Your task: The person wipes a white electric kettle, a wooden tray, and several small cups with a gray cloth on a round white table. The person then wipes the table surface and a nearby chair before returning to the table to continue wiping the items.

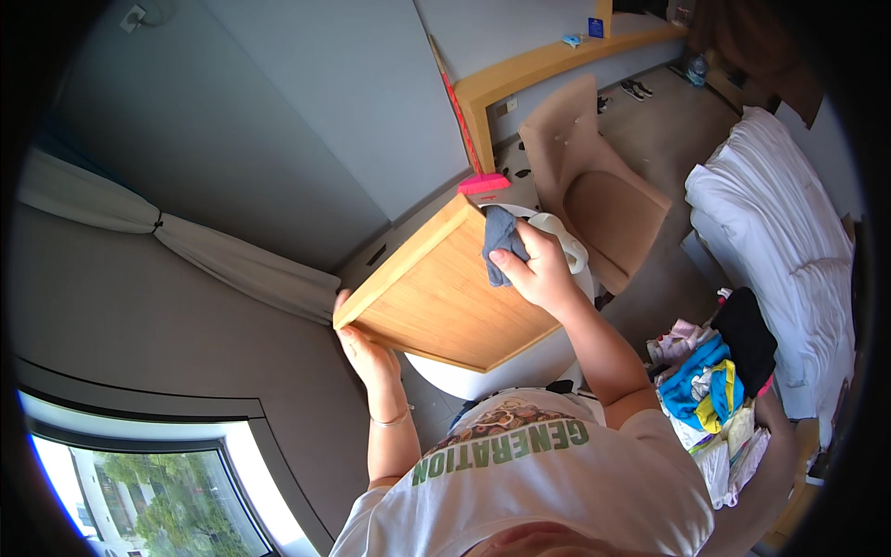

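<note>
Tilted up in front of me is a rectangular wooden tray (424,299) with a raised rim. My left hand (369,351) grips its near left corner, fingers wrapped behind and the thumb on the rim. In my right hand (539,268) is a bunched dark grey cloth (501,244), held over the tray's right edge; whether it touches the wood there is hard to tell. Below the tray is a round white table (445,372), mostly covered by it. A white rounded object (567,244) stands on the table just beyond my right hand, partly hidden.
A beige upholstered chair (605,209) stands beyond the table. A pink broom (484,182) leans against the wall near a wooden desk (529,73). To my right, clothes (703,390) are heaped beside a bed with white bedding (773,209). A window (174,494) is at lower left.
</note>
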`<state>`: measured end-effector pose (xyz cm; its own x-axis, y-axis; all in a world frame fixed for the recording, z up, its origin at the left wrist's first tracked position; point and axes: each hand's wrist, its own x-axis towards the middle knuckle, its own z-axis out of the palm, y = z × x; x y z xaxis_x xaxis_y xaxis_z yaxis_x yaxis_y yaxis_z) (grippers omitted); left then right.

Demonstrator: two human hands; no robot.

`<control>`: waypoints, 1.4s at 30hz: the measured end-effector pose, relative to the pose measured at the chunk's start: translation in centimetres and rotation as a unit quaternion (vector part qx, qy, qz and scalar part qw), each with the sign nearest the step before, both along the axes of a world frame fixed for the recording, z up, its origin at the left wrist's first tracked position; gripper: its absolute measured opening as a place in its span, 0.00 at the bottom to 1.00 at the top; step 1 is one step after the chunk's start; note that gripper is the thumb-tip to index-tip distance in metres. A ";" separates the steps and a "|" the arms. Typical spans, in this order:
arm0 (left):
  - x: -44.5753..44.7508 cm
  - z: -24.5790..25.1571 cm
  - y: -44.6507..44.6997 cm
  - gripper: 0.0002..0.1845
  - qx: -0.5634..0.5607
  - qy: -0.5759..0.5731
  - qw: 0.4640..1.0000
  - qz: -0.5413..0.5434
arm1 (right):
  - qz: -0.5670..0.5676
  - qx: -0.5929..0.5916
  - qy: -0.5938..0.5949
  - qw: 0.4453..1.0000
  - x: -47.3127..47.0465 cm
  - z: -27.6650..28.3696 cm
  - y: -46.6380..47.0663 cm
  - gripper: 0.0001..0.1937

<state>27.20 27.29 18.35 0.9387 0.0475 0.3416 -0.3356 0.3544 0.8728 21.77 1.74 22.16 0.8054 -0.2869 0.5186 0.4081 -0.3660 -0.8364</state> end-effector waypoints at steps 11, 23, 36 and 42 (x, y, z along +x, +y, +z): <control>-2.3 5.8 -2.3 0.22 0.291 -0.028 0.943 -0.157 | 0.011 -0.339 -0.074 0.938 -3.0 3.4 0.8 0.19; -1.7 3.7 -2.3 0.13 0.174 -0.051 0.976 -0.124 | -0.171 -0.391 -0.059 0.903 -3.0 -1.6 -2.0 0.16; -1.3 1.2 -3.7 0.08 0.069 0.045 0.986 -0.144 | -0.235 -0.407 -0.108 0.876 -2.1 -2.0 5.5 0.32; -0.2 1.1 -1.1 0.13 0.038 0.057 0.987 -0.142 | -0.372 -0.272 0.040 0.887 -2.0 -4.3 -2.1 0.29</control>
<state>26.98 26.16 19.48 0.9428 -0.2458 0.2251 -0.1296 0.3519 0.9270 19.75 -0.34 17.86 0.5385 -0.4792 0.6931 -0.1682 -0.8671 -0.4689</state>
